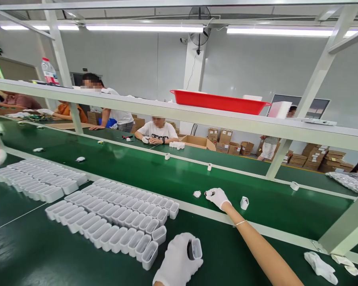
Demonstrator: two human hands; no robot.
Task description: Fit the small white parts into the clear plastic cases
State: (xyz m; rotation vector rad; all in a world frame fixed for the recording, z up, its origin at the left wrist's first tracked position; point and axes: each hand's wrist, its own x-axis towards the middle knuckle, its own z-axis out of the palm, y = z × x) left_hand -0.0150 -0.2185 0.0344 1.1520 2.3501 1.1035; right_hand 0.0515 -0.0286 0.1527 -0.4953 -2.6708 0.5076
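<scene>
My left hand (177,260), in a white glove, is closed around a small white plastic housing (197,249) above the near table. A dark piece shows at the housing's side, partly covered by my fingers. My right hand (217,198), also gloved, reaches out over the green belt with its fingers pinched. A small dark bit shows at the fingertips, too little to name. Just left of them lies a small white part with dark edges (197,194). To the right of this hand an upright white housing (244,203) stands on the belt. Rows of open white housings (119,240) fill the table to the left.
A pale rail (202,211) divides table and belt. Frame posts (345,218) and a shelf bearing a red tray (220,102) rise ahead. Loose white gloves (320,267) lie at right. Several people work across the belt, one (157,131) seated opposite. More housings (209,167) stand farther off.
</scene>
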